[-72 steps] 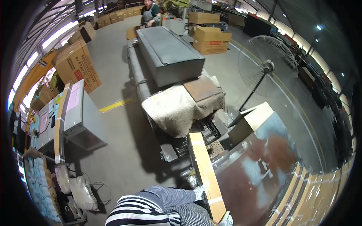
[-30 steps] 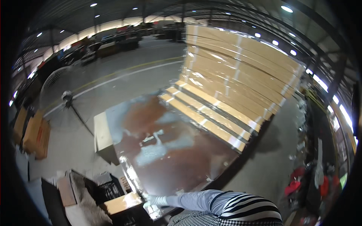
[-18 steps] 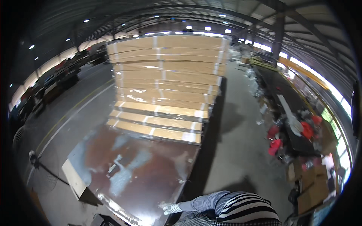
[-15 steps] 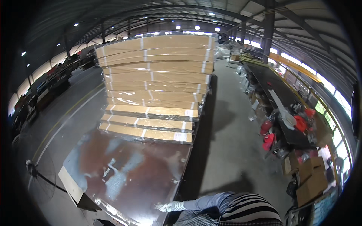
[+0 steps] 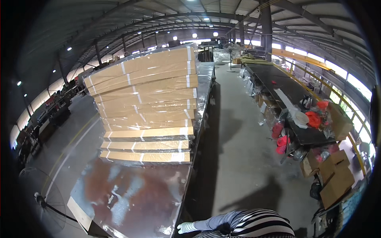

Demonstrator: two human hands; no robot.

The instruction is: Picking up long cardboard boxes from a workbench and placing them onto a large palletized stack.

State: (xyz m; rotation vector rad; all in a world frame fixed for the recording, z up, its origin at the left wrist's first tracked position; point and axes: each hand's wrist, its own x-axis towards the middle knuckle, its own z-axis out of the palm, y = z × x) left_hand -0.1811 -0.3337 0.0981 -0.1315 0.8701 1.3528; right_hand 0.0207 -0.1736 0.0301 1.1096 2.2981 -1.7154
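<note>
My right hand (image 5: pixel 184 227), in a pale glove with a striped cuff, is at the bottom, just off the right edge of a brown, worn tabletop (image 5: pixel 137 198). Its small, partly visible fingers look stretched toward that edge, with nothing seen in them. A black-and-white striped sleeve covers the upper part of the arm. My left hand is out of the picture. Beyond the bare brown surface rises a tall stack of flat cardboard packages (image 5: pixel 147 93), wrapped in clear film with white bands. The lower packages step out toward me.
A fan (image 5: pixel 41 200) stands at the left, near a pale board (image 5: pixel 79 212). Along the right runs a dark workbench (image 5: pixel 285 89) with red items (image 5: pixel 313 119) on it. Open cardboard boxes (image 5: pixel 335 176) are at its near end. A grey floor aisle (image 5: pixel 238 158) lies between.
The view has turned and shifted, so the stack sits farther left and lower. My right hand has come off the tabletop's corner and is now just beside its edge.
</note>
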